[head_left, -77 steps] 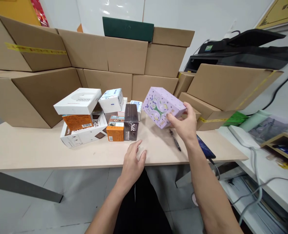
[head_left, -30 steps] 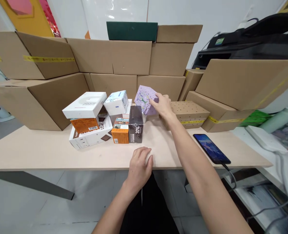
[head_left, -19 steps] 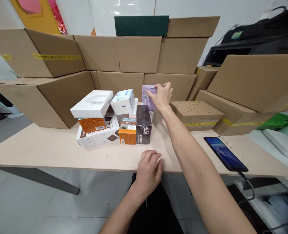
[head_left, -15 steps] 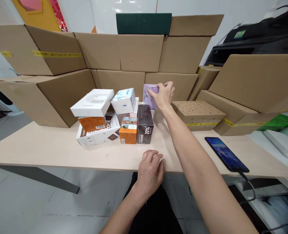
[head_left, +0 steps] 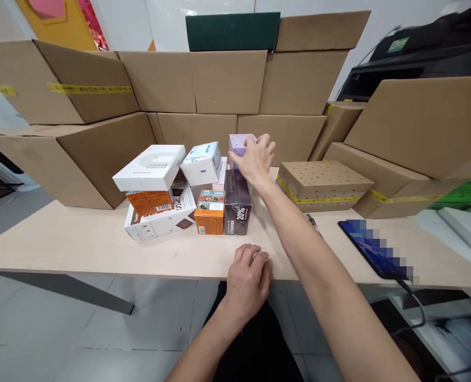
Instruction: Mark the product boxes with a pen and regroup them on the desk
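My right hand reaches to the back of the group of boxes. Its thumb and fingers lie around a purple patterned box, and they cover much of its right side. Just in front stands a black box marked 20%, with an orange box beside it. My left hand rests at the table's front edge with its fingers curled in; nothing shows in it. Behind the orange box, a white and blue pack sits raised and tilted.
A white power bank box lies on another orange box, above a large white box. Cardboard boxes wall the back and sides. A dotted carton and a phone with a cable are at right.
My right hand and the purple box have shifted slightly left, behind the black box. The left hand stays at the table edge. The view has tilted a little.
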Demonstrator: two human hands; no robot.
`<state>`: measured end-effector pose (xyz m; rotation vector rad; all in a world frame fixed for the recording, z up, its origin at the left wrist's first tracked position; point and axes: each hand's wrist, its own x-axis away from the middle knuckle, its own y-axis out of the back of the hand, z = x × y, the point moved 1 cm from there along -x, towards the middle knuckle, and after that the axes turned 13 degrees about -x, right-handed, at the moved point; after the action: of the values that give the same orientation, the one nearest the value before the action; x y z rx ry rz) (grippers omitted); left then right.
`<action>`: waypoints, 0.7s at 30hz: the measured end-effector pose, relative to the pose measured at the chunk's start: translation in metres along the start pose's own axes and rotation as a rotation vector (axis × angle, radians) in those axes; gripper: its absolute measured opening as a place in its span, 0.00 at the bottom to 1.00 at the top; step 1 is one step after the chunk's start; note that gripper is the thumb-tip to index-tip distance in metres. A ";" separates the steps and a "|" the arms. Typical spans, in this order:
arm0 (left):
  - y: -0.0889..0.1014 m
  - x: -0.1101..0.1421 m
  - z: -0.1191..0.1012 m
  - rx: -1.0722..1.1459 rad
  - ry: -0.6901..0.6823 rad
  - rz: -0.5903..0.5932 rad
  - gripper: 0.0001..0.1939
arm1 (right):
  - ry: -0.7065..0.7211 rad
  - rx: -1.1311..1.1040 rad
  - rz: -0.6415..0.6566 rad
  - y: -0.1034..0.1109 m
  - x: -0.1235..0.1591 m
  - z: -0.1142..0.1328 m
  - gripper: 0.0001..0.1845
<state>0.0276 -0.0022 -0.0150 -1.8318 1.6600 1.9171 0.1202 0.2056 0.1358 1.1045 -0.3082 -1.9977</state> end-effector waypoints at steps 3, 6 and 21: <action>0.000 0.001 0.001 0.002 0.004 0.010 0.09 | 0.033 -0.023 0.051 0.014 0.009 -0.001 0.26; -0.001 0.002 0.003 0.003 0.006 0.021 0.10 | 0.060 -0.030 0.065 0.045 0.014 -0.023 0.27; -0.009 -0.039 -0.009 0.200 0.112 0.222 0.24 | -0.490 0.299 -0.040 0.181 0.022 -0.224 0.31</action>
<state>0.0513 0.0198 0.0097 -1.7739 2.0849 1.6687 0.3888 0.1101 0.0910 0.7797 -0.8677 -2.2932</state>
